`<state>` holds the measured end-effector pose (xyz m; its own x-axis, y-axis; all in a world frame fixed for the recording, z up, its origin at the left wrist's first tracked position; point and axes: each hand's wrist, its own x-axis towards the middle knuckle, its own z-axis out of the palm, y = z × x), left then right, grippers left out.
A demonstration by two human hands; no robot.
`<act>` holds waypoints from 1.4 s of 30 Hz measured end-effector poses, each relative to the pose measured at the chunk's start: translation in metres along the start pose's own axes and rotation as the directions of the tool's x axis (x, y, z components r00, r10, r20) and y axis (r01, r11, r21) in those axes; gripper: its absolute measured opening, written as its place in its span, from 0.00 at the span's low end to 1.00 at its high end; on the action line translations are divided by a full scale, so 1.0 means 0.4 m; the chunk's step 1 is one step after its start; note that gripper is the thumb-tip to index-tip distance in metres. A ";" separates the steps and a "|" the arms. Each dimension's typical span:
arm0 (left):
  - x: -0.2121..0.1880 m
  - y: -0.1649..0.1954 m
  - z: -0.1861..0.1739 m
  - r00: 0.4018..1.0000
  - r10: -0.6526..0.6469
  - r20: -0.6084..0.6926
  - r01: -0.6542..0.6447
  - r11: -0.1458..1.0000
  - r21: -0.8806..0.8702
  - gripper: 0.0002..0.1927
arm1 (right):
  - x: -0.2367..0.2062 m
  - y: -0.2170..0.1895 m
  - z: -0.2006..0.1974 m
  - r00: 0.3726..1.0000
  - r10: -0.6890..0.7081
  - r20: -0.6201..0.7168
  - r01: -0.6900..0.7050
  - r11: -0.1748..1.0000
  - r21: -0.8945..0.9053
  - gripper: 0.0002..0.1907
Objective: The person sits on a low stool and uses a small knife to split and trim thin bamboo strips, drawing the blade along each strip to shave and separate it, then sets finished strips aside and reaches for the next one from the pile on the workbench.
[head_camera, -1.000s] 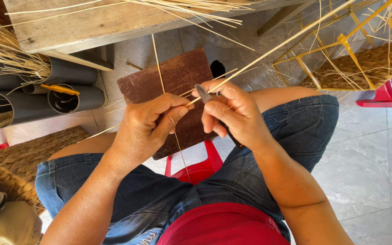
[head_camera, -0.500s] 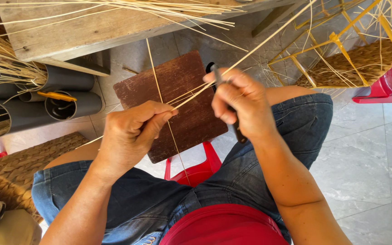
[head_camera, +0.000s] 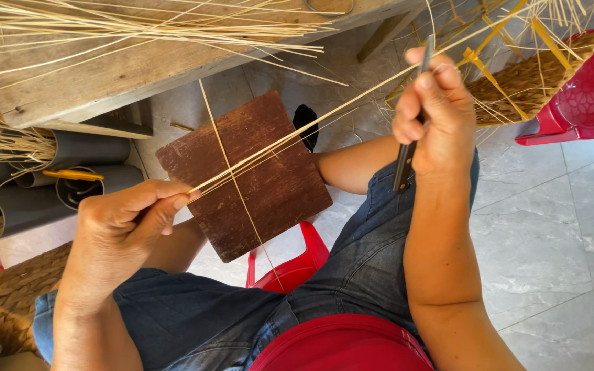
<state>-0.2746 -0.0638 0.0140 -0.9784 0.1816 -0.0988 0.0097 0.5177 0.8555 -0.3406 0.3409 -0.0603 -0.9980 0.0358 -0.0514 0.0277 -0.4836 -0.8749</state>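
Fingers [head_camera: 173,203] of the left hand [head_camera: 122,230] pinch the near ends of several thin straw strips [head_camera: 290,141], which run taut up and to the right across the view. The right hand [head_camera: 434,117] is raised higher, its fingers wrapped tight around a dark-handled knife [head_camera: 407,161], the blade up against the strips near the thumb. Under the strips a dark brown wooden board [head_camera: 256,185] rests across the person's knees, above a red plastic stool [head_camera: 290,264]. The floor [head_camera: 558,227] is pale grey tile with a marbled look. A rough plank worktop [head_camera: 111,75] crosses the top left, strewn with loose straw [head_camera: 104,24]. Grey pipes [head_camera: 87,148] lie beneath it, woven matting [head_camera: 8,302] sits at the lower left, and a red plastic chair [head_camera: 586,89] stands at the right.
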 end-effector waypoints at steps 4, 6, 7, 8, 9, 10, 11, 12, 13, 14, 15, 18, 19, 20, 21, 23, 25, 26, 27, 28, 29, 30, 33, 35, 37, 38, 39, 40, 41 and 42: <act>-0.003 -0.003 -0.018 0.999 0.018 -0.029 -0.018 1.000 -0.004 0.06 | 0.020 -0.011 -0.111 0.991 -0.109 -0.075 0.116 0.988 0.097 0.11; -0.005 -0.005 -0.023 0.995 -0.035 -0.095 0.030 0.998 -0.050 0.06 | 0.025 -0.024 -0.155 0.977 -0.151 -0.152 0.172 0.975 0.141 0.14; -0.005 -0.007 -0.022 0.985 -0.097 -0.143 0.082 0.991 -0.110 0.06 | 0.026 -0.030 -0.169 0.969 -0.166 -0.182 0.195 0.968 0.156 0.15; -0.007 -0.009 -0.020 0.968 -0.164 -0.192 0.131 0.976 -0.172 0.06 | 0.022 -0.033 -0.175 0.966 -0.170 -0.195 0.203 0.965 0.165 0.15; -0.006 -0.013 -0.017 0.969 -0.149 -0.198 0.102 0.968 -0.229 0.06 | 0.021 -0.027 -0.171 0.971 -0.156 -0.183 0.187 0.968 0.166 0.15; 0.000 -0.019 -0.008 0.970 -0.131 -0.207 0.069 0.956 -0.284 0.06 | 0.018 -0.023 -0.161 0.975 -0.142 -0.171 0.171 0.971 0.168 0.15; 0.006 -0.024 0.002 0.970 -0.113 -0.214 0.035 0.941 -0.338 0.06 | 0.015 -0.017 -0.144 0.984 -0.111 -0.140 0.133 0.978 0.159 0.14; 0.009 -0.029 0.010 0.977 -0.087 -0.194 0.011 0.932 -0.363 0.06 | 0.011 -0.006 -0.119 0.991 -0.086 -0.106 0.101 0.985 0.140 0.13; 0.013 -0.035 0.019 0.982 -0.060 -0.177 -0.013 0.922 -0.388 0.06 | 0.007 0.004 -0.090 0.995 -0.061 -0.073 0.070 0.990 0.119 0.11; 0.019 -0.039 0.028 0.987 -0.029 -0.158 -0.040 0.909 -0.414 0.07 | 0.002 0.019 -0.055 0.998 -0.050 -0.040 0.053 0.995 0.088 0.09; 0.026 -0.042 0.042 0.988 -0.074 -0.137 -0.005 0.866 -0.500 0.07 | -0.008 0.033 -0.019 0.999 -0.034 -0.029 0.035 0.999 0.038 0.09; 0.043 -0.043 0.074 0.984 -0.143 -0.108 0.047 0.785 -0.618 0.07 | -0.041 0.067 0.082 0.999 0.029 -0.036 -0.034 0.989 -0.144 0.14; 0.049 -0.042 0.081 0.982 -0.128 -0.135 0.027 0.817 -0.576 0.07 | -0.048 0.069 0.105 0.997 0.065 0.034 -0.059 0.986 -0.153 0.11; 0.053 -0.039 0.086 0.980 -0.112 -0.162 0.009 0.847 -0.532 0.07 | -0.055 0.074 0.128 0.989 0.101 0.104 -0.083 0.983 -0.163 0.10; 0.057 -0.037 0.090 0.977 -0.118 -0.178 0.001 0.837 -0.548 0.07 | -0.060 0.080 0.148 0.976 0.135 0.172 -0.105 0.979 -0.175 0.09; 0.062 -0.030 0.095 0.971 -0.123 -0.206 -0.020 0.814 -0.580 0.07 | -0.073 0.086 0.177 0.915 0.261 0.309 -0.227 0.964 -0.142 0.10; 0.060 -0.023 0.094 0.962 -0.124 -0.245 -0.049 0.800 -0.598 0.05 | -0.086 0.088 0.198 0.833 0.359 0.421 -0.291 0.931 -0.220 0.11; 0.059 -0.020 0.093 0.956 -0.125 -0.266 -0.064 0.794 -0.605 0.04 | -0.094 0.092 0.209 0.788 0.405 0.463 -0.288 0.908 -0.303 0.11; 0.057 -0.017 0.094 0.950 -0.122 -0.289 -0.090 0.776 -0.624 0.04 | -0.101 0.098 0.219 0.739 0.452 0.499 -0.279 0.880 -0.384 0.12; 0.055 -0.014 0.096 0.943 -0.119 -0.311 -0.116 0.758 -0.642 0.04 | -0.108 0.106 0.228 0.697 0.491 0.522 -0.307 0.863 -0.401 0.13; 0.056 -0.013 0.096 0.936 -0.115 -0.331 -0.142 0.739 -0.658 0.03 | -0.112 0.115 0.237 0.654 0.528 0.542 -0.334 0.844 -0.420 0.15; 0.056 -0.014 0.094 0.930 -0.110 -0.352 -0.160 0.739 -0.655 0.03 | -0.115 0.121 0.241 0.609 0.565 0.557 -0.360 0.822 -0.440 0.17; 0.057 -0.023 0.086 0.904 -0.096 -0.417 -0.223 0.726 -0.651 0.03 | -0.116 0.135 0.243 0.639 0.548 0.540 -0.320 0.828 -0.461 0.13; 0.055 -0.035 0.069 0.877 -0.081 -0.474 -0.284 0.708 -0.647 0.04 | -0.113 0.135 0.238 0.753 0.456 0.474 -0.272 0.872 -0.408 0.11; 0.048 -0.047 0.050 0.875 -0.047 -0.482 -0.310 0.710 -0.632 0.04 | -0.114 0.138 0.237 0.838 0.380 0.391 -0.252 0.906 -0.341 0.11; 0.045 -0.052 0.043 0.874 -0.031 -0.485 -0.322 0.710 -0.626 0.04 | -0.114 0.139 0.238 0.870 0.354 0.342 -0.257 0.919 -0.298 0.11; 0.044 -0.055 0.040 0.876 -0.024 -0.482 -0.324 0.711 -0.624 0.04 | -0.118 0.143 0.242 0.898 0.330 0.290 -0.260 0.932 -0.254 0.12; 0.045 -0.058 0.039 0.879 -0.017 -0.477 -0.325 0.712 -0.623 0.04 | -0.125 0.151 0.249 0.888 0.345 0.304 -0.252 0.919 -0.304 0.11; 0.049 -0.060 0.040 0.881 -0.009 -0.474 -0.326 0.714 -0.620 0.04 | -0.129 0.160 0.256 0.877 0.360 0.319 -0.243 0.904 -0.352 0.11; 0.053 -0.060 0.044 0.883 -0.008 -0.470 -0.322 0.718 -0.617 0.04 | -0.132 0.170 0.264 0.865 0.373 0.335 -0.228 0.888 -0.399 0.10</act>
<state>-0.2920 -0.0576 -0.0177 -0.9607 -0.2364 0.1452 0.1948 -0.2023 0.9598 -0.2920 0.2136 -0.0661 -0.8720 -0.4425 -0.2093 0.2748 -0.0887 -0.9574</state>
